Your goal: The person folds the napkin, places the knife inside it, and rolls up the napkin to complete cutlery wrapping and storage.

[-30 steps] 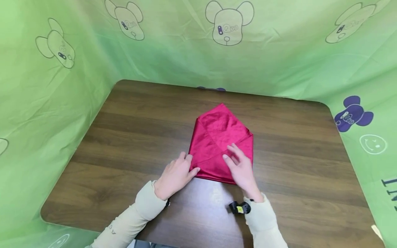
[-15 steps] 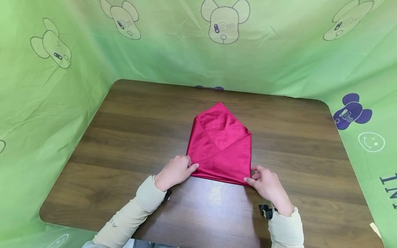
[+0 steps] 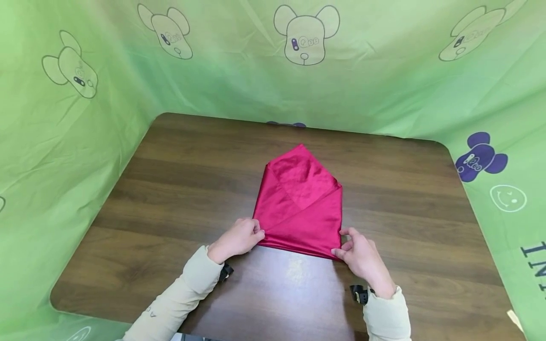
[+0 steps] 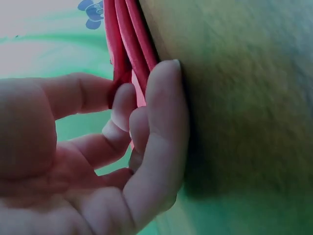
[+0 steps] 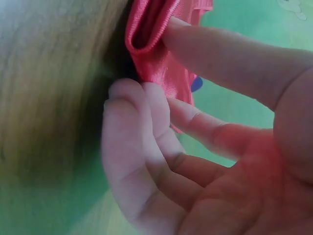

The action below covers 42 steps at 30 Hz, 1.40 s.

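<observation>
Pinched the near left corner of the folded red cloth [image 3: 300,208] between thumb and bent fingers of the left hand [image 3: 238,239], gathering several layers together. Held the near right corner in the right hand [image 3: 364,258], with thumb on top by the front edge and fingers curved against the right side. Had the cloth lying on the middle of the brown surface [image 3: 179,189], with its point toward the green curtain [image 3: 239,85].
</observation>
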{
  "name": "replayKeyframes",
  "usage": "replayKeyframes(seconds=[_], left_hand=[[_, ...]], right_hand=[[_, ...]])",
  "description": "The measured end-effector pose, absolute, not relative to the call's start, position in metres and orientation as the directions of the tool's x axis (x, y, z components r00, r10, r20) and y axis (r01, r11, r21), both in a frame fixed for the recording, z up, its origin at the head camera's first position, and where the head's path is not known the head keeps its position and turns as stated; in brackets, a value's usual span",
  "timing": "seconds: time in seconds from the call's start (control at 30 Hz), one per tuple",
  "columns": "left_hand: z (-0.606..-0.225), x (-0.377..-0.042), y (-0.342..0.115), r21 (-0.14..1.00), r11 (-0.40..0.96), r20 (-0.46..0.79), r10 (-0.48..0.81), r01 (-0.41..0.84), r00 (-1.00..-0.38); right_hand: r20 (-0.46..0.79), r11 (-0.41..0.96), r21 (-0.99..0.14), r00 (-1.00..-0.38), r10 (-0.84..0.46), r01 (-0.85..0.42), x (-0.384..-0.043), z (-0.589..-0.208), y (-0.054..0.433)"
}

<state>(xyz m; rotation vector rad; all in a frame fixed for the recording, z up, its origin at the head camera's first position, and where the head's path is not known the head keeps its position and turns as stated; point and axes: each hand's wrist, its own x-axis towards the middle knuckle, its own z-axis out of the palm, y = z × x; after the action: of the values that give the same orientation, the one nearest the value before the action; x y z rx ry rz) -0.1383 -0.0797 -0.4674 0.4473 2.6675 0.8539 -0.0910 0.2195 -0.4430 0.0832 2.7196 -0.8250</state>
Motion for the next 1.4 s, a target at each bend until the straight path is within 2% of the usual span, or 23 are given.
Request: replayKeyframes(seconds=[0.23, 0.4, 0.57, 0.7, 0.8, 0.9, 1.1, 1.4], left_hand=[[-0.467, -0.138, -0.085, 0.673, 0.730, -0.237, 0.371, 0.124, -0.898], [-0.468, -0.138, -0.087, 0.679, 0.729, -0.256, 0.353, 0.092, -0.900], [-0.470, -0.131, -0.088, 0.650, 0.746, -0.166, 0.324, 0.144, -0.932], [-0.469, -0.125, -0.088, 0.589, 0.779, -0.072, 0.315, 0.215, -0.946], [-0.468, -0.122, -0.088, 0.560, 0.797, -0.046, 0.303, 0.227, -0.952], [-0.466, -0.121, -0.089, 0.558, 0.801, -0.029, 0.282, 0.219, -0.959], [-0.462, -0.121, -0.094, 0.546, 0.817, -0.030, 0.239, 0.184, -0.971], [-0.461, -0.128, -0.098, 0.606, 0.789, -0.098, 0.206, 0.106, -0.974]], right_hand=[[-0.238, 0.862, -0.499, -0.971, -0.037, 0.090, -0.090, -0.445, 0.212], [-0.235, 0.877, -0.475, -0.971, -0.042, 0.077, -0.092, -0.447, 0.209], [-0.230, 0.877, -0.476, -0.972, -0.048, 0.070, -0.092, -0.448, 0.207], [-0.202, 0.858, -0.511, -0.978, -0.057, 0.055, -0.093, -0.450, 0.204], [-0.191, 0.839, -0.542, -0.980, -0.063, 0.052, -0.094, -0.451, 0.202], [-0.211, 0.830, -0.550, -0.977, -0.034, 0.089, -0.093, -0.449, 0.203], [-0.339, 0.790, -0.561, -0.939, 0.054, 0.248, -0.087, -0.445, 0.207], [-0.360, 0.791, -0.556, -0.932, 0.046, 0.255, -0.087, -0.440, 0.201]])
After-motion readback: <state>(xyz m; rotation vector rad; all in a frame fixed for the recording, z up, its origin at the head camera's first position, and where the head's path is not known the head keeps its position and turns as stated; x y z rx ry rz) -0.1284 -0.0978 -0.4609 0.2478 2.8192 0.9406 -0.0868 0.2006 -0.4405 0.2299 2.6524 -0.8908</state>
